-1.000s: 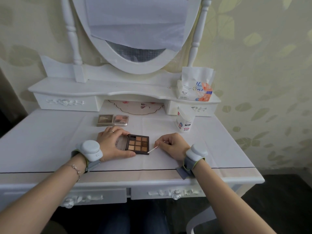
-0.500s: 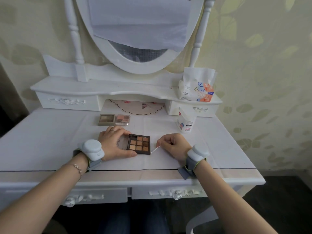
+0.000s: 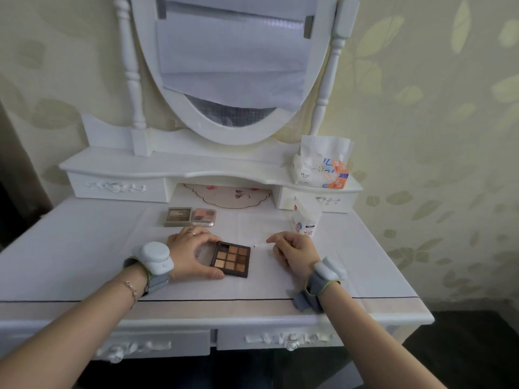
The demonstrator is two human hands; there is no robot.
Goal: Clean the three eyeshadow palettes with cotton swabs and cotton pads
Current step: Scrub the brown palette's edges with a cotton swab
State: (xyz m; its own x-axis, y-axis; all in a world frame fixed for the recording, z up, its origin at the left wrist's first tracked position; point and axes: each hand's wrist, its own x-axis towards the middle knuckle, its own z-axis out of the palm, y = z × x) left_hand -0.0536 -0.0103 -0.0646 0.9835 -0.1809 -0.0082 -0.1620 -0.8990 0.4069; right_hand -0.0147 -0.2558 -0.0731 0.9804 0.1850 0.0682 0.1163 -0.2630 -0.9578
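My left hand (image 3: 193, 255) clamps the open nine-pan palette (image 3: 230, 258) flat on the table (image 3: 84, 262) — thumb at its near edge, fingers over the lid. At 3 o'clock of it, my right hand (image 3: 295, 252) pinches a cotton swab (image 3: 259, 245), tip just clear. At 12 o'clock: two smaller palettes (image 3: 191, 216) side by side.

A dark brown palette (image 3: 231, 259) is seen, its nine pans ranged in tan, gold and brown squares. Behind, a taupe palette (image 3: 178, 216) and a pink-peach palette (image 3: 204, 216) are shown. The tabletop (image 3: 84, 248) is white, crossed by a thin black line. The wall (image 3: 421, 108) is patterned with pale green leaves.
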